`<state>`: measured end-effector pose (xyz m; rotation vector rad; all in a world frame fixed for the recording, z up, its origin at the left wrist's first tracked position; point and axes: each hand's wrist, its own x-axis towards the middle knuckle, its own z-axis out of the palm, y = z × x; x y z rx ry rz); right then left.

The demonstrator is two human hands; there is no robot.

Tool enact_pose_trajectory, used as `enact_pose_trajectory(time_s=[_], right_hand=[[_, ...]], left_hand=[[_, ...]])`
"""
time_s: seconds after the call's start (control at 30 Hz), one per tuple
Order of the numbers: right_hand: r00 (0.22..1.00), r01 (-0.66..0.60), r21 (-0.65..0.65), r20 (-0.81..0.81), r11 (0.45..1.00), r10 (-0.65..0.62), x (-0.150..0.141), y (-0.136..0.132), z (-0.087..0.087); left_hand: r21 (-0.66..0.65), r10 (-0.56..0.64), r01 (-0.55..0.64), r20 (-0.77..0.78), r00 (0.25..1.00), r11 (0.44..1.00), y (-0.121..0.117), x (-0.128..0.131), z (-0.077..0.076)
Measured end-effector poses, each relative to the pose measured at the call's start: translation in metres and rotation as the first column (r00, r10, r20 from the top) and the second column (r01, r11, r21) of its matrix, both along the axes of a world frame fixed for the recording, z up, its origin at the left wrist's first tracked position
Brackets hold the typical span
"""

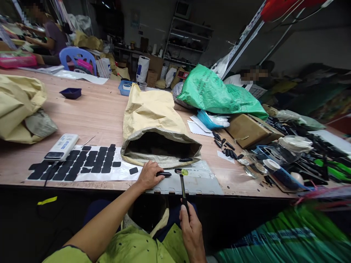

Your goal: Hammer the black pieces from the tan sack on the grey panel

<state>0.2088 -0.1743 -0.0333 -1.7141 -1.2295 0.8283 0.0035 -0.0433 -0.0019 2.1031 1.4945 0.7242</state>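
Observation:
My right hand [191,228] is wrapped round the black grip of a small hammer [183,188]. The hammer's head, with a clear yellow-green face on its right side, is just above the grey board [204,180] at the table's front edge. My left hand [149,176] pinches a short black plastic piece [165,174], its free end pointing right towards the hammer head. Behind both hands lies a tan woven sack [156,113], its dark mouth facing me. Another black piece [185,159] rests on the lower lip of that mouth.
Black stickers [97,159] on a white sheet and a white device [62,147] lie left. On the right are loose black pieces [226,146], a cardboard box [248,129], a clear jar [294,146] and a green sack [214,93]. A person [55,36] sits far left.

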Motion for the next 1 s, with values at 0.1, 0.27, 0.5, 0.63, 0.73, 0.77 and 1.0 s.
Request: enact_pose_trajectory(time_s=[0.1, 0.27, 0.5, 0.63, 0.73, 0.77, 1.0], right_hand=[[0.991, -0.042, -0.023, 0.123, 0.999, 0.044, -0.003, 0.002, 0.005], [0.975, -0.080, -0.058, 0.202, 0.995, 0.090, -0.007, 0.002, 0.005], [0.977, -0.134, -0.023, 0.166, 0.991, 0.136, -0.019, -0.001, 0.010], [0.990, -0.116, -0.080, 0.076, 0.990, 0.122, -0.020, 0.000, 0.006], [0.990, -0.022, -0.126, -0.141, 0.992, 0.004, -0.017, 0.002, 0.003], [0.971, 0.004, -0.152, -0.235, 0.988, -0.040, -0.016, 0.004, 0.002], [0.767, -0.008, -0.316, -0.610, 0.949, -0.197, 0.001, 0.015, 0.002]], left_hand=[[0.004, 0.007, -0.007, 0.001, 1.000, 1.000, 0.001, 0.001, -0.001], [0.016, 0.022, -0.022, 0.005, 1.000, 1.000, 0.001, 0.002, -0.004], [0.026, 0.014, -0.014, -0.008, 1.000, 1.000, 0.001, 0.002, -0.005], [0.043, 0.012, -0.011, -0.007, 1.000, 0.999, 0.000, 0.002, -0.005], [0.048, 0.013, -0.013, 0.004, 1.000, 0.999, -0.001, 0.002, -0.005], [0.046, 0.016, -0.017, 0.006, 1.000, 0.999, -0.001, 0.003, -0.004], [0.043, 0.005, -0.006, 0.028, 1.000, 0.999, 0.002, 0.002, -0.004]])
